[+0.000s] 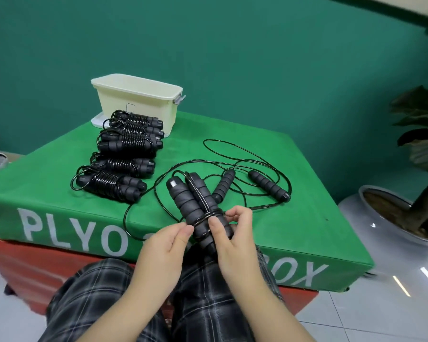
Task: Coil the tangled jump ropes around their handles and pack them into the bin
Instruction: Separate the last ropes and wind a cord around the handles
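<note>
Two black foam handles [192, 202] of one jump rope lie side by side over the front edge of the green plyo box [294, 225]. My right hand [229, 239] grips their lower end, with a few turns of black cord wound there. My left hand [167, 245] pinches the cord beside the handles. The rest of that cord [143, 201] trails loose on the box. A second, uncoiled rope with two handles [267, 185] lies further right. Several coiled ropes [124, 159] sit in a row on the left. The cream bin [137, 101] stands at the back.
The bin's lid [97, 120] lies under or behind the bin at its left. A potted plant in a glossy white pot [391, 218] stands on the tiled floor to the right. My plaid-trousered legs [104, 292] are below the box front.
</note>
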